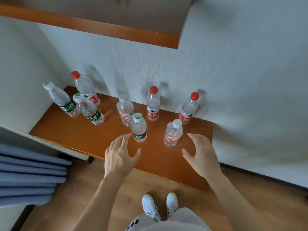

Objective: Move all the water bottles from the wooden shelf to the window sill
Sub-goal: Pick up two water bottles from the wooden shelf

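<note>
Grey shorts (168,221), blue fabric (30,172), 8 shelved bottles (138,129)

Both hands (120,157) (202,155) outstretched, fingers spread

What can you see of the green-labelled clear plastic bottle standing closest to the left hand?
The clear plastic bottle with the dark green label stands upright towards the front of the brown wooden shelf. Its white-and-green cap is on. The label wraps the lower body, and the part above it is see-through. The open left hand reaches toward its left side, with the fingertips apparently just short of touching it.
</note>
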The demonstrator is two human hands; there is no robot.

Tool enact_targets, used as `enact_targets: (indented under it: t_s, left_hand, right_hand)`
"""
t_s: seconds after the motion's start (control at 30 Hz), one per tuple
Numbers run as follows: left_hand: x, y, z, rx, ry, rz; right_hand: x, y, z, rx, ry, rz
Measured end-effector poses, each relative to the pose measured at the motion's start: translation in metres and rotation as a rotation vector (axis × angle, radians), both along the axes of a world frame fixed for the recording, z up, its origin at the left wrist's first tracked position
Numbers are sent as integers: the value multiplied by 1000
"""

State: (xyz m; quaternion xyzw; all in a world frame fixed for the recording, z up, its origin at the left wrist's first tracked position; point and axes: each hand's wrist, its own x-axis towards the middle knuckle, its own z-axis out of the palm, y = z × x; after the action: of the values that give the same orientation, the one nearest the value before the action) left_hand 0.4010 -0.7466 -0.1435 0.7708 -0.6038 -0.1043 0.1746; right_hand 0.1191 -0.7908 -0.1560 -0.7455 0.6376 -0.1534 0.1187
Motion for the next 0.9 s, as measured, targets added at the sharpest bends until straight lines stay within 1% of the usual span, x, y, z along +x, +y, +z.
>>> enact_targets:
  t_s: [0.13,0.2,0.27,0.4,0.57,0.7,0.9]
  left_hand:
    - [7,-30,-21,19,114,27]
    - [6,-43,-30,28,214,60]
    - [5,-54,-39,42,272,62]
    - [1,-72,-50,78,342,99]
    - [-6,-85,-56,-45,505,106]
    - [-11,-94,-59,-90,519,82]
    - [-15,-98,-56,-80,567,124]
  right_hand:
    - [8,-25,-20,175,-145,-74]
    - [13,-38,-31,256,-275,-110]
    - [18,-50,-42,325,-412,-124]
    - [25,-64,-66,365,-602,-61]
    - [34,-75,-83,378,-768,4]
    - [41,-81,-83,359,-784,46]
    - [52,-75,-77,264,-755,1]
